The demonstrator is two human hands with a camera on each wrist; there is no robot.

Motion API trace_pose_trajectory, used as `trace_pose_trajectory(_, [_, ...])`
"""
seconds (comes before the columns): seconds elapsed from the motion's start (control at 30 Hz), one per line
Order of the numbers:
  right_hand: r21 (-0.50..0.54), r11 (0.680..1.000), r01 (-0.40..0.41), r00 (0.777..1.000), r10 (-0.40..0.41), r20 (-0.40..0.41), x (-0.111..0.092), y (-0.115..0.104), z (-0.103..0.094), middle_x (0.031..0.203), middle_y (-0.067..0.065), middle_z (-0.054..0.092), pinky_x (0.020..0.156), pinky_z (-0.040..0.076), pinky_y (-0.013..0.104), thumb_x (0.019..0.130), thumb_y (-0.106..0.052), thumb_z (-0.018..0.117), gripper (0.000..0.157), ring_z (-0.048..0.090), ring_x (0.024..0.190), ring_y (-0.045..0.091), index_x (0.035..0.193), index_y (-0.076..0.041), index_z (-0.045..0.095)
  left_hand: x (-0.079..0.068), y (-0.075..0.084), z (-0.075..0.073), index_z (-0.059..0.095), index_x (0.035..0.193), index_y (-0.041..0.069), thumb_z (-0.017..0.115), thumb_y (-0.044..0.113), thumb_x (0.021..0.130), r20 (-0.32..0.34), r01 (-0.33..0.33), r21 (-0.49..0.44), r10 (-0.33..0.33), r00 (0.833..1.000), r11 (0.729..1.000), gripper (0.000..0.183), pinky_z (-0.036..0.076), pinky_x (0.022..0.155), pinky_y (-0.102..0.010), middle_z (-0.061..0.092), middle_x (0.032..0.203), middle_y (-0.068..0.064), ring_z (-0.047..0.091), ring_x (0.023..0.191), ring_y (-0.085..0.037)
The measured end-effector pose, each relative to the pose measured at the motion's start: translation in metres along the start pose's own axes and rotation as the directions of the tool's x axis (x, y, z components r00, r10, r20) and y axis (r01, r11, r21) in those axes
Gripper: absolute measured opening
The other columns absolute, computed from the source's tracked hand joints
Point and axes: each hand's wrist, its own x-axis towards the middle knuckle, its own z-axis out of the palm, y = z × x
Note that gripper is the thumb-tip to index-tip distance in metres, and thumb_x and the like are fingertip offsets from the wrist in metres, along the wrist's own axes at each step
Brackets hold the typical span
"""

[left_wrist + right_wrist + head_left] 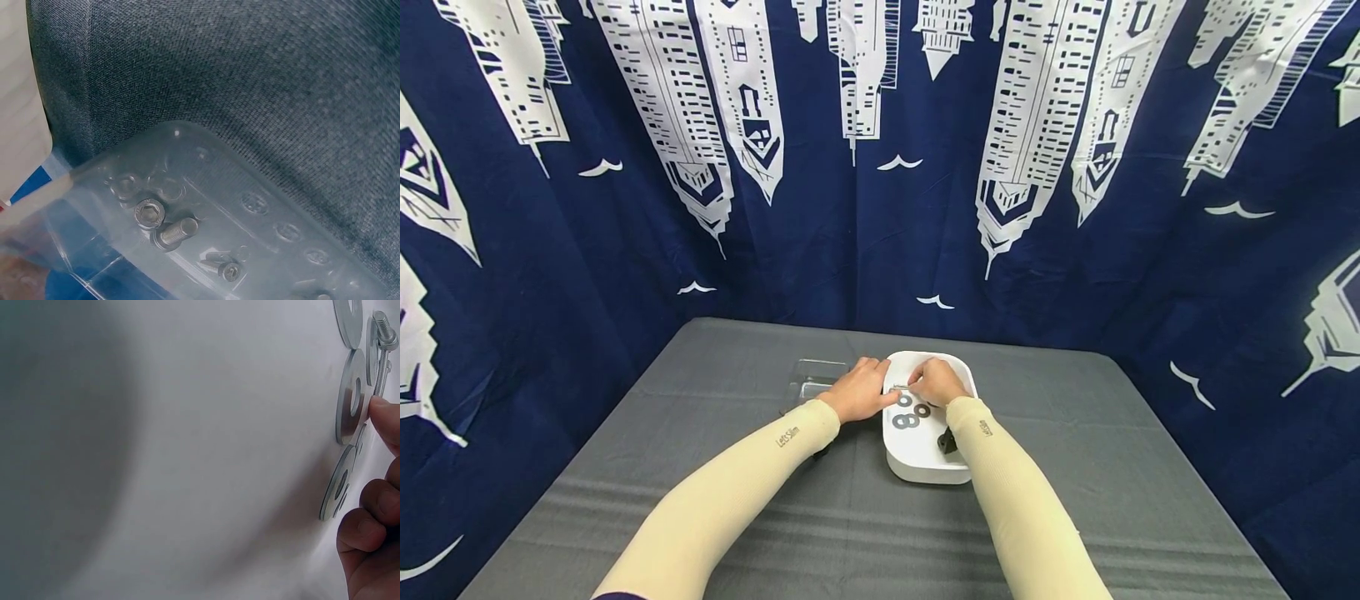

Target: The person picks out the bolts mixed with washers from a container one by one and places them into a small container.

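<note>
My right hand [937,383] is inside the white tray [925,477], its fingers curled. In the right wrist view its thumb and fingertips pinch the end of a thin metal bolt [382,359]. Flat grey washers [345,409] lie on the tray floor close to that hand, some overlapping in this view. My left hand [860,390] rests at the tray's left rim with fingers extended, thumb reaching over the inside near the bolt. Beside the left hand is a clear plastic box [281,215] with several socket-head screws [150,214] in it.
A grey cloth [760,517] covers the table. Dark blue curtain [850,242] with white building prints hangs behind and at both sides. A black wrist camera [947,442] sits under the right wrist, over the tray.
</note>
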Motion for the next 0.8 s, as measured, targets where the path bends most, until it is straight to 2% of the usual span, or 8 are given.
trace_pose_trajectory(0.33, [-0.002,1.000,-0.003,0.999,0.003,0.040,-0.0019,-0.0023,0.0046,0.076,0.000,0.066,0.061,0.043,0.023,0.086,-0.011,0.073,0.009,0.056,0.071,0.015,0.076,-0.010,0.074,-0.0049,-0.0040,0.0042,0.045,0.146,-0.004,0.057,0.042,0.099,0.004,0.015,-0.003,-0.015,1.000,1.000,0.066,0.043,0.111,-0.042,0.057,0.136,-0.020,0.049,0.132,-0.033])
trace_pose_trajectory(0.8, [-0.004,1.000,0.015,0.999,-0.014,0.049,-0.0011,0.0026,0.0004,0.074,0.001,0.066,0.059,0.044,0.023,0.088,-0.011,0.071,0.010,0.057,0.068,0.014,0.079,-0.007,0.074,-0.0014,0.0005,0.0019,0.044,0.145,-0.005,0.057,0.042,0.099,0.015,0.004,0.004,-0.004,1.000,1.000,0.067,0.044,0.110,-0.042,0.060,0.131,-0.021,0.053,0.125,-0.034])
